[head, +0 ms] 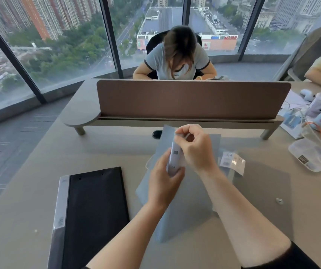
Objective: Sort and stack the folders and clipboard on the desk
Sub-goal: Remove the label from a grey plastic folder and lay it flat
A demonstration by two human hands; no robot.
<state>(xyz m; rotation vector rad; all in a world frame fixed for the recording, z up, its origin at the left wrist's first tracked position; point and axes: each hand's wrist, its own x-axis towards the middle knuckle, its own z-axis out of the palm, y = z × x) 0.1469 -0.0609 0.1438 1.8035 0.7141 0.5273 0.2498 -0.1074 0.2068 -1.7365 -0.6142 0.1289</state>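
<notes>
Gripped at desk (39, 191) centre: grey folder (177, 200), left hand (164, 178) clasping its white-labelled spine, right hand (196, 148) pinching the top, black clipboard (95, 214) flat at eight o'clock.

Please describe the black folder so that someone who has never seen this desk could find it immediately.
Start from the brown divider screen across the desk, then come toward the near left edge. The black folder lies flat there, left of both hands. Unlike the grey folder under the hands, it is dark and has a clear strip along its left side.
</notes>
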